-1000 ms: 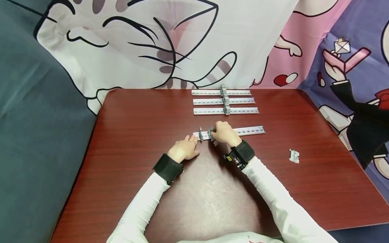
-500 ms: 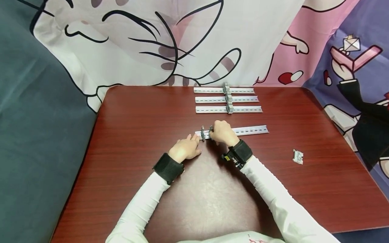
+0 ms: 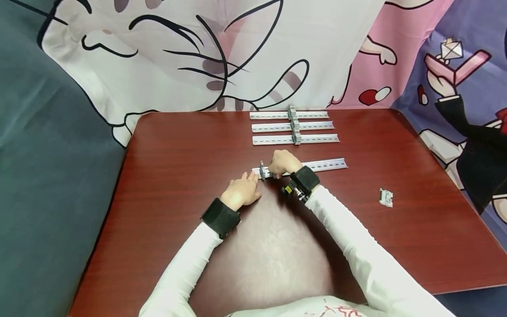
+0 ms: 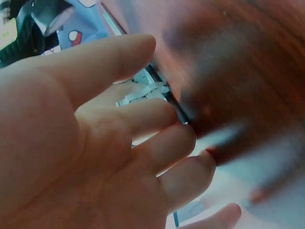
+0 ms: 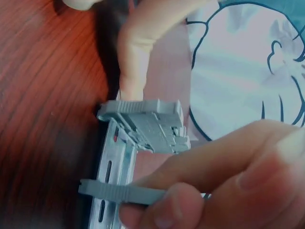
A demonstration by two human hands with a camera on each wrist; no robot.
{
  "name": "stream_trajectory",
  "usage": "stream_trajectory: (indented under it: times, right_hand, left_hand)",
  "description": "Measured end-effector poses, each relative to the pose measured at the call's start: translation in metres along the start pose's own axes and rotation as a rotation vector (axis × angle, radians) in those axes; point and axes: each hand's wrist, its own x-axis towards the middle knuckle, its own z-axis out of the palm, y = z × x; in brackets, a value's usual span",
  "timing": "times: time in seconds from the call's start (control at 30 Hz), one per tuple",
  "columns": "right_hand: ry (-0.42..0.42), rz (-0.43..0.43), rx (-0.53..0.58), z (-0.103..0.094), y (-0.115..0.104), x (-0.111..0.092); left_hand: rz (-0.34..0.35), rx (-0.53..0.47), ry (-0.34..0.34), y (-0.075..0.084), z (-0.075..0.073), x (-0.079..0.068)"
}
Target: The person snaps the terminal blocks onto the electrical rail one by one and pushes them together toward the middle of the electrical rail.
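A slotted metal DIN rail lies crosswise on the table. Near its left end a grey plastic DIN-rail clip stands upright, shown closer in the right wrist view as a ribbed clip. My right hand pinches a second grey clip between thumb and fingers, at the rail and a short gap from the first; its far part is hidden by the fingers. With fingers extended, my left hand touches the rail's left end. In the left wrist view its palm covers much of the rail.
Farther back, three parallel rails lie with grey clips lined up across their middles. One loose light-grey part lies to the right on the brown table. A printed curtain hangs behind the table.
My right hand has moved left along the rail with its clip, narrowing the gap to the standing clip. The left hand stays at the rail's end. The head view shifts slightly.
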Motion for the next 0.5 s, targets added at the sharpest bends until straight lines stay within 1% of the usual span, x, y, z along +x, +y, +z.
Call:
stream_trajectory:
  times: [0.1,0.13,0.17,0.23,0.3,0.33,0.37,0.43,0.5]
  right_hand:
    - [0.006,-0.011,0.019,-0.002,0.005,0.000]
    - [0.028,-0.043,0.036,-0.001,0.008,-0.001]
    - [0.038,-0.057,0.054,0.000,0.011,-0.004]
    - [0.064,-0.082,0.106,0.002,0.019,-0.013]
    - [0.083,-0.085,0.170,0.003,0.031,-0.027]
    - [0.098,-0.083,0.195,0.002,0.040,-0.034]
    - [0.113,-0.060,0.209,-0.001,0.050,-0.041]
    - [0.166,-0.040,0.223,-0.007,0.075,-0.056]
    - [0.228,-0.005,0.189,-0.015,0.107,-0.072]
  left_hand:
    - [0.004,0.001,-0.009,0.001,-0.002,0.005]
    - [0.008,-0.001,-0.014,0.000,-0.003,0.007]
    - [0.013,-0.001,-0.022,0.000,-0.003,0.008]
    - [0.025,-0.001,-0.045,-0.002,-0.002,0.010]
    - [0.034,-0.006,-0.062,-0.002,-0.002,0.010]
    - [0.036,-0.007,-0.068,-0.002,-0.002,0.010]
    - [0.034,-0.009,-0.071,-0.001,-0.002,0.009]
    - [0.024,-0.014,-0.069,0.000,-0.001,0.007]
    - [0.011,-0.016,-0.059,0.001,0.000,0.004]
